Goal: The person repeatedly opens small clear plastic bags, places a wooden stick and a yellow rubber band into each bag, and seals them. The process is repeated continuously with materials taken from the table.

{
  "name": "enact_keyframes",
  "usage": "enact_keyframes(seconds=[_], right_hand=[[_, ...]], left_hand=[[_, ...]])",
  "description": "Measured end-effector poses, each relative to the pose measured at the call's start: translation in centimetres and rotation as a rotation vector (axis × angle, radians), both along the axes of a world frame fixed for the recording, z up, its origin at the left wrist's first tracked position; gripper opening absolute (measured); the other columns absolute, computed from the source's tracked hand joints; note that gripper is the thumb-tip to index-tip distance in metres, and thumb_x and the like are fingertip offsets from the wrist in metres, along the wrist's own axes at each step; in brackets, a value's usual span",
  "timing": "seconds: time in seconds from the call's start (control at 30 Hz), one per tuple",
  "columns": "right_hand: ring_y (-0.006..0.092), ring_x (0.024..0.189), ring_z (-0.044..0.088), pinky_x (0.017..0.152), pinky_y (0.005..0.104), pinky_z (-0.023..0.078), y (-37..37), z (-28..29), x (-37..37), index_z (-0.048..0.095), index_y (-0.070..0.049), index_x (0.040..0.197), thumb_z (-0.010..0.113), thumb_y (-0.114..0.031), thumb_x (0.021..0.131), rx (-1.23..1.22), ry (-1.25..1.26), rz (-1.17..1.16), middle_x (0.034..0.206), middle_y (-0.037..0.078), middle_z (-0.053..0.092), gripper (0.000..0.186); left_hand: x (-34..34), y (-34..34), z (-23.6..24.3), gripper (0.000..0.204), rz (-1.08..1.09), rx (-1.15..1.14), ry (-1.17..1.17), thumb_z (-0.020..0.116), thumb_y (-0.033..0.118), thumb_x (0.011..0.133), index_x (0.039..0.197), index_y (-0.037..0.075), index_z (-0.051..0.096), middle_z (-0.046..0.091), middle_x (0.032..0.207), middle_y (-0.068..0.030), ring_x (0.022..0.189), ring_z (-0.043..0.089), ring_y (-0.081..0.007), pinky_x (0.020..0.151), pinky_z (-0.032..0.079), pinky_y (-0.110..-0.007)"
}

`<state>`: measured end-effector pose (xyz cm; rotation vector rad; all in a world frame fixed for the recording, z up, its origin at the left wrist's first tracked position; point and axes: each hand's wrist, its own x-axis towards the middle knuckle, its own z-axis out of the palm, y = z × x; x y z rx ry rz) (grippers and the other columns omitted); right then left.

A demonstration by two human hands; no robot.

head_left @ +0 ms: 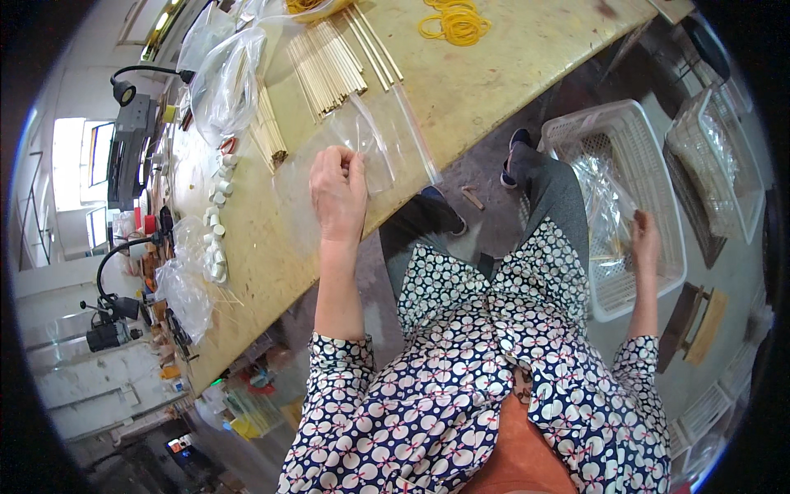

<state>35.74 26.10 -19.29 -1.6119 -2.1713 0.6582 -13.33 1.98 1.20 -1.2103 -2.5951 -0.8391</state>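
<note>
My left hand (339, 193) is closed, its fingers curled above clear plastic bags (383, 148) lying on the yellowish table. Whether it pinches the film of a bag cannot be made out. Just beyond it lies a row of thin wooden sticks (327, 66), and a narrow bundle of sticks (267, 132) rests to its left. Far to the right, my right hand (646, 239) is over a white plastic basket (671, 185). Its curled fingers meet the corner of a clear plastic bag (607, 198); more clear bags with thin sticks lie beneath.
Yellow rubber bands (457, 23) lie at the table's far side. Small white cylinders (216, 239) line its left part beside crumpled plastic (185, 292). A second basket (716, 156) stands at right, near a wooden stool (695, 325). The table edge (494, 165) runs diagonally before me.
</note>
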Motion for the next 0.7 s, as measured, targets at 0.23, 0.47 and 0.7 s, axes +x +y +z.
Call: enact_keyframes(seconds=[0.23, 0.47, 0.7], right_hand=[[0.0296, 0.084, 0.072, 0.077, 0.0355, 0.056, -6.9, 10.7, -15.7, 0.072, 0.000, 0.109, 0.067, -0.011, 0.097, -0.243, 0.388, 0.358, 0.097, 0.017, 0.074, 0.016], [0.0105, 0.074, 0.070, 0.064, 0.0283, 0.056, -10.6, 20.9, -24.6, 0.073, 0.004, 0.103, 0.070, -0.019, 0.099, -0.720, 0.826, 0.602, 0.083, 0.009, 0.075, 0.023], [0.0127, 0.064, 0.071, 0.056, 0.0273, 0.055, -11.2, 18.0, -21.0, 0.071, 0.003, 0.094, 0.062, -0.016, 0.100, -1.168, 0.430, 0.861, 0.082, 0.007, 0.075, 0.022]], left_hand=[[0.7, -0.2, 0.1, 0.016, -0.016, 0.236, 0.093, 0.077, 0.009, 0.088, 0.086, 0.006, 0.062, 0.062, 0.083, -0.0090, 0.077, 0.061, -0.0279, 0.074, 0.049, -0.040], [7.8, -1.1, 1.8, 0.023, -0.416, 0.222, 0.280, 0.085, 0.005, 0.077, 0.084, 0.009, 0.064, 0.065, 0.084, -0.0070, 0.079, 0.062, -0.0278, 0.074, 0.048, -0.040], [13.9, -5.8, -0.3, 0.020, -0.419, 0.084, -0.197, 0.082, -0.001, 0.079, 0.084, 0.004, 0.063, 0.063, 0.083, -0.0092, 0.076, 0.059, -0.0262, 0.068, 0.048, -0.037]])
